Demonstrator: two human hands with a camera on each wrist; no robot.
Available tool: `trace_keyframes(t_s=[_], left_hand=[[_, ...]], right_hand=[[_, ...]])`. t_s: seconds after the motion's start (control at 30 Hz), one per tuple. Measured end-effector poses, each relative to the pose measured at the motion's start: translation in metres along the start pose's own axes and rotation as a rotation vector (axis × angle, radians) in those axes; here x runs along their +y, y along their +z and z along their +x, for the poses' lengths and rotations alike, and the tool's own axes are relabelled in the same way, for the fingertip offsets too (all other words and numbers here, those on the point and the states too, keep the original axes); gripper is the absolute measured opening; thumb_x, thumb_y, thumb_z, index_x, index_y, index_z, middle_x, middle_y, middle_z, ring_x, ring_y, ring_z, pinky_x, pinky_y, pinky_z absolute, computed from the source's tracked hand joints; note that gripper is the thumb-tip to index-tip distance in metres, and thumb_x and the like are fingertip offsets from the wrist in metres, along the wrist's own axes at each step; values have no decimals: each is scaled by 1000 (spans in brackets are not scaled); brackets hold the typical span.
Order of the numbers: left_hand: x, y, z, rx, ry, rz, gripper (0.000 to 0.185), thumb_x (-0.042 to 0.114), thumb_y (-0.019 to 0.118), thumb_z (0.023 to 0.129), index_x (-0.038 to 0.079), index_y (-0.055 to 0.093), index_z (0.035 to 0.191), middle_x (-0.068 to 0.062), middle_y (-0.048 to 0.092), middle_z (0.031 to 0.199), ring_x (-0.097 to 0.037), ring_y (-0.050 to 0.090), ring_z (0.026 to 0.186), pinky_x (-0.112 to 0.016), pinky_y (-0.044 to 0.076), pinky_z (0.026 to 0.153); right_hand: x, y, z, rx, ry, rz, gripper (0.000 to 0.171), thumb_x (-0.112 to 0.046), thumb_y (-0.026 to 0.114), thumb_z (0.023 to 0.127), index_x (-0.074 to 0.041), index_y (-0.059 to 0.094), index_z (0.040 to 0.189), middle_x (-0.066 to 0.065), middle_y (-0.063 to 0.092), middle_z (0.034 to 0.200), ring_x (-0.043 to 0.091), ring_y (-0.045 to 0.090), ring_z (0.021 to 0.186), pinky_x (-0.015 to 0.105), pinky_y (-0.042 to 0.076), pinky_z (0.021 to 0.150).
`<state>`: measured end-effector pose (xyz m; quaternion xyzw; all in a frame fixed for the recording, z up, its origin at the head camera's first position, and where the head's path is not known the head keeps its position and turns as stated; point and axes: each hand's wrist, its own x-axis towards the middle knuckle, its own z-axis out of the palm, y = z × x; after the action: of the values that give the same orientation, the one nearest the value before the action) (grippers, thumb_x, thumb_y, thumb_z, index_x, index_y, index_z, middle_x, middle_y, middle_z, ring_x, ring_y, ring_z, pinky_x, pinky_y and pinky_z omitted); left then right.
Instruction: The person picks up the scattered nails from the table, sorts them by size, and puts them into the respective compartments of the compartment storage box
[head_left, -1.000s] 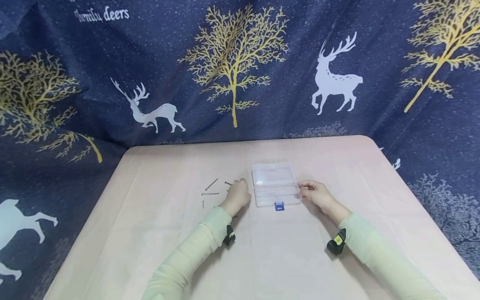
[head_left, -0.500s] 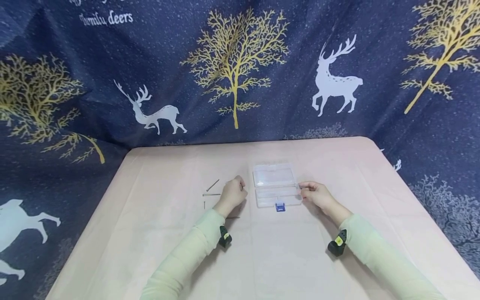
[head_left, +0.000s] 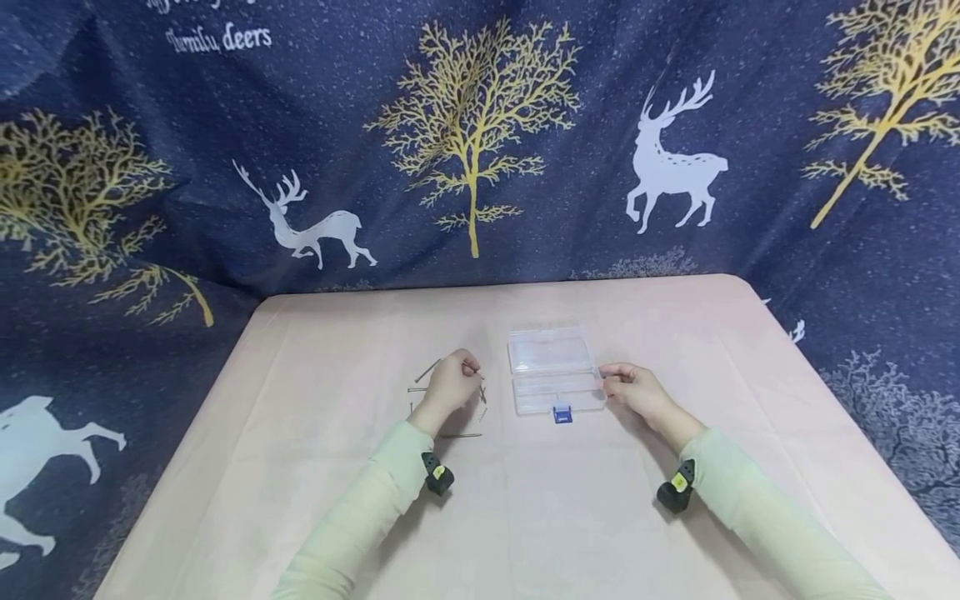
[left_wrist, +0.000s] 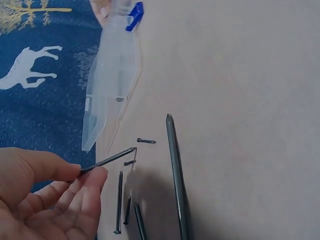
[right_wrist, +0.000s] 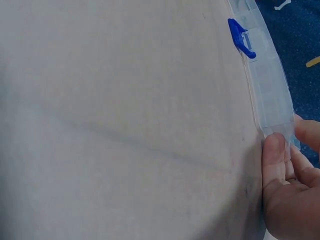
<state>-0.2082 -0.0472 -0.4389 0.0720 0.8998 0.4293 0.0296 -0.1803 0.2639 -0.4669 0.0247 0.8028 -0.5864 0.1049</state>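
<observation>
On the table (head_left: 315,467), an open clear box (head_left: 553,371) with a blue latch (head_left: 562,413) is steadied at its right end by the right hand (head_left: 633,392), whose thumb and fingertips (right_wrist: 274,150) pinch the box wall. Left of the box, one nail (left_wrist: 107,161) is held pinched between thumb and fingers of the left hand (head_left: 450,385), lifted clear of the surface. Loose nails (left_wrist: 176,175) are seen scattered just beside that hand, near the box but apart from it. The step in hand is judged to be the pick-up of a single nail. A carry to the right, over the box rim, and a release into the tray are judged to be called for next, with the box kept steadied.
</observation>
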Motion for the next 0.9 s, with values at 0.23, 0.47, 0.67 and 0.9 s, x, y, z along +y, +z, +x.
trace_keyframes(t_s=[0.23,0.47,0.67,0.9], left_hand=[[-8,0,-2,37,-34,-148,10,1,61,86,-3,61,95,-15,65,85,-20,63,63,-25,54,52],[-5,5,-5,42,-146,-516,16,-6,57,88,-11,58,103,-28,66,97,-27,71,78,-31,59,73],[4,13,-4,34,-210,-669,21,-3,57,89,-10,56,109,-27,64,104,-25,71,85,-31,57,79],[16,24,-3,40,-276,-801,23,-1,56,91,-10,54,112,-26,66,104,-23,72,81,-31,58,76]], right_hand=[[1,1,0,-6,-17,20,45,1,52,88,19,42,128,9,65,98,2,59,78,16,54,73],[0,0,-1,7,4,-15,44,-1,53,89,16,44,128,17,64,104,3,58,78,16,54,72],[1,-1,0,6,4,-11,44,-1,53,89,16,44,128,16,64,103,3,59,77,17,54,72],[1,1,0,9,-2,-6,43,-1,53,90,17,44,127,18,63,104,3,58,78,17,55,72]])
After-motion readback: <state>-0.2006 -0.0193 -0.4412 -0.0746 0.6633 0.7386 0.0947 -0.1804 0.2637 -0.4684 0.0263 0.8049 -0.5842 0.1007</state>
